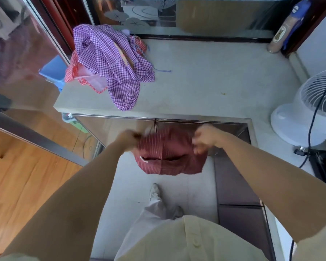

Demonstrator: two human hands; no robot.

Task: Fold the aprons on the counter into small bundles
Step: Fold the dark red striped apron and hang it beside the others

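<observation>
A purple gingham apron (109, 59) lies crumpled in a heap on the counter (196, 81) in the upper left of the frame, one gathered end trailing toward the front edge. A red checked apron (73, 70) shows beneath its left side, also unfolded. At the centre, a dark red striped apron (169, 157) hangs in the air, its top corners gripped by the left hand (129, 138) and the right hand (205, 140).

Pretty bright, soft even daylight, barely any hard shadows. The fingers (198, 149) are smeared with motion blur, same for the striped apron (169, 159) between them. Beyond the fingers the worktop (205, 81) looks sharp. Fisheye bends the edges, and the glass (17, 44) far left of the fingers has hazy reflections.
</observation>
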